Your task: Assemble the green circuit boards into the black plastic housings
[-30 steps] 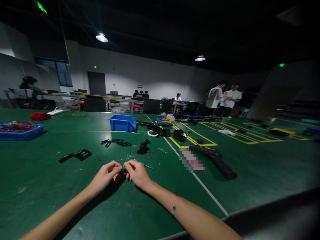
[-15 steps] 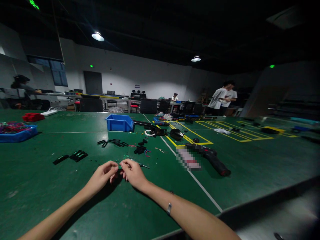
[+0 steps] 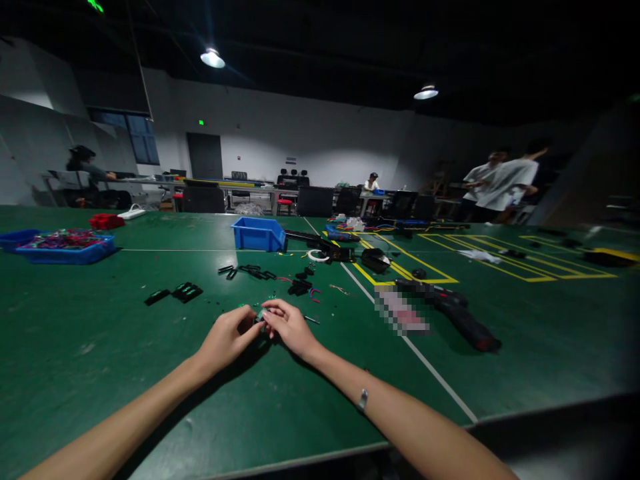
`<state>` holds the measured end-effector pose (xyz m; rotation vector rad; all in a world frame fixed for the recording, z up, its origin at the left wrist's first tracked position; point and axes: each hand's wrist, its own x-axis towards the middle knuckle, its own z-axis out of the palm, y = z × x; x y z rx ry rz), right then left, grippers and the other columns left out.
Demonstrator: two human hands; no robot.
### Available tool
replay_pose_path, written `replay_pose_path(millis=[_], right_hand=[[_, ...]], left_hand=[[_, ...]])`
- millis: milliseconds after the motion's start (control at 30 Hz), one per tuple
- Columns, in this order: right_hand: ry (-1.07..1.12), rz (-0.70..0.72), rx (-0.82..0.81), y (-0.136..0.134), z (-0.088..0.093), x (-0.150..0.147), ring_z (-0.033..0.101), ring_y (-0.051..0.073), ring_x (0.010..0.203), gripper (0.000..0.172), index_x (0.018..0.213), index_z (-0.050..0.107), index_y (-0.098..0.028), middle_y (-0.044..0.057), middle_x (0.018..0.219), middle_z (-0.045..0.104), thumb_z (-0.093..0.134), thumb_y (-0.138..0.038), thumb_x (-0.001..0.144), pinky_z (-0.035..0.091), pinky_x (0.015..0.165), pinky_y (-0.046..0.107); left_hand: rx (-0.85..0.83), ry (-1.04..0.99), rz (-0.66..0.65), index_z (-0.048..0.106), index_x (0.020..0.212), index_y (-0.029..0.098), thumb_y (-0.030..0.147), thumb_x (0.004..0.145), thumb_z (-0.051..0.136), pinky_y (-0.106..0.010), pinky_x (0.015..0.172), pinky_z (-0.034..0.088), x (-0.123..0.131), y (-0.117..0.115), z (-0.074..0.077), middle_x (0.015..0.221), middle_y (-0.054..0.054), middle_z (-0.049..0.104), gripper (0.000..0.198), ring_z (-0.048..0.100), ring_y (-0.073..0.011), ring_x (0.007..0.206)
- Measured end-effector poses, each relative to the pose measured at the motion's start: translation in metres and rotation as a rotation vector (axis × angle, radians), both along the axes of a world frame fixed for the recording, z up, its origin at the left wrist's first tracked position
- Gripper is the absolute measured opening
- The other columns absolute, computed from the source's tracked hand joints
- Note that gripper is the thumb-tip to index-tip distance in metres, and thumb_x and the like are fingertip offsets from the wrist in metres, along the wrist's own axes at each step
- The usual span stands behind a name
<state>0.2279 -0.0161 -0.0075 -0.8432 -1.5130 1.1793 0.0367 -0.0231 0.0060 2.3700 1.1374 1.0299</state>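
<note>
My left hand (image 3: 230,337) and my right hand (image 3: 291,328) meet just above the green table (image 3: 75,347), fingertips pinched together on a small green part (image 3: 260,316) held between them. The part is too small to make out in detail. Just beyond the hands lie a thin dark tool (image 3: 311,320), small black parts with red and blue wires (image 3: 303,287), and a row of black clips (image 3: 253,271).
A black and red power screwdriver (image 3: 457,313) lies to the right, flat black pieces (image 3: 175,293) to the left. A blue bin (image 3: 259,234) stands further back, a blue tray of coloured wires (image 3: 65,245) far left. People stand at the back right; others sit at far benches.
The view has shifted, so everything sits a little further right and lower in the picture. My hands stay pinched together on the small part. The people at the back right have moved right.
</note>
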Motion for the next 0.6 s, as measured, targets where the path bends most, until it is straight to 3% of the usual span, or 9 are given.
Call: replay_pose_path(millis=[100, 167, 333, 433, 600], right_hand=[[0.046, 0.004, 0.017, 0.000, -0.002, -0.002, 0.065, 0.016, 0.088, 0.039, 0.112, 0.064, -0.018, 0.004, 0.096, 0.068, 0.076, -0.036, 0.080, 0.053, 0.075, 0.027], [0.045, 0.009, 0.022, 0.001, -0.004, -0.002, 0.066, 0.017, 0.090, 0.039, 0.112, 0.065, -0.018, 0.004, 0.096, 0.068, 0.077, -0.035, 0.079, 0.053, 0.081, 0.029], [0.022, 0.061, -0.037, -0.002, 0.000, 0.001, 0.065, 0.014, 0.068, 0.045, 0.120, 0.063, -0.018, 0.001, 0.085, 0.065, 0.074, -0.038, 0.081, 0.055, 0.066, 0.029], [0.042, 0.115, -0.072, -0.006, 0.006, 0.002, 0.069, 0.017, 0.070, 0.051, 0.125, 0.060, -0.017, 0.001, 0.082, 0.064, 0.074, -0.037, 0.081, 0.056, 0.064, 0.029], [0.037, 0.156, -0.075, -0.009, 0.009, 0.001, 0.066, 0.013, 0.064, 0.052, 0.125, 0.056, -0.018, 0.000, 0.088, 0.062, 0.075, -0.032, 0.078, 0.052, 0.053, 0.023]], left_hand=[[0.031, 0.023, 0.001, 0.053, 0.080, 0.018, 0.045, 0.097, 0.053, -0.024, 0.064, 0.035, -0.001, 0.000, -0.001, 0.073, 0.000, 0.056, 0.032, 0.049, -0.0137, 0.066], [0.023, 0.029, -0.024, 0.053, 0.080, 0.018, 0.045, 0.096, 0.054, -0.024, 0.063, 0.035, -0.002, 0.000, 0.000, 0.073, 0.000, 0.056, 0.031, 0.048, -0.0136, 0.066], [-0.083, -0.064, -0.107, 0.060, 0.088, 0.017, 0.048, 0.090, 0.062, -0.024, 0.063, 0.038, -0.004, 0.001, 0.008, 0.074, 0.000, 0.059, 0.031, 0.051, -0.0136, 0.067], [-0.208, -0.201, -0.135, 0.061, 0.102, 0.016, 0.046, 0.092, 0.060, -0.026, 0.071, 0.045, -0.006, 0.003, 0.012, 0.084, -0.002, 0.064, 0.031, 0.058, -0.0154, 0.075], [-0.358, -0.366, -0.173, 0.060, 0.108, 0.016, 0.044, 0.092, 0.061, -0.027, 0.074, 0.049, -0.008, 0.010, 0.012, 0.094, -0.005, 0.066, 0.032, 0.062, -0.0168, 0.082]])
